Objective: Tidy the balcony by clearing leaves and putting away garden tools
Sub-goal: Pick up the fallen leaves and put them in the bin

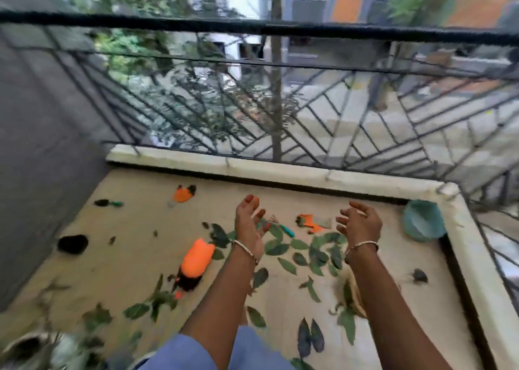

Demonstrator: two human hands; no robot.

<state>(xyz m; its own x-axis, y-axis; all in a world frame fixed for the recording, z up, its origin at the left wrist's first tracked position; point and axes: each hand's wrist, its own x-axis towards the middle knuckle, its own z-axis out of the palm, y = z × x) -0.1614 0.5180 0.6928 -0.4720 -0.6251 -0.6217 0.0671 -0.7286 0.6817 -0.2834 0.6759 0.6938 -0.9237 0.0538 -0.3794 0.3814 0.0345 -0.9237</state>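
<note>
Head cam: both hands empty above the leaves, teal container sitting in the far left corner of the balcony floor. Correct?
One thing is off: the teal container sits in the far right corner, not the left, as the head view shows. The left hand and right hand are indeed empty above the leaves.

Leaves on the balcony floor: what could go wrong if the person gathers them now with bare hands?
1. A teal-handled tool lies among the leaves close to the left hand; a bare-handed scoop might catch its working end, while the orange glove lies unworn.
2. The railing has wide gaps, so loose leaves could perhaps blow down to the street.
</note>
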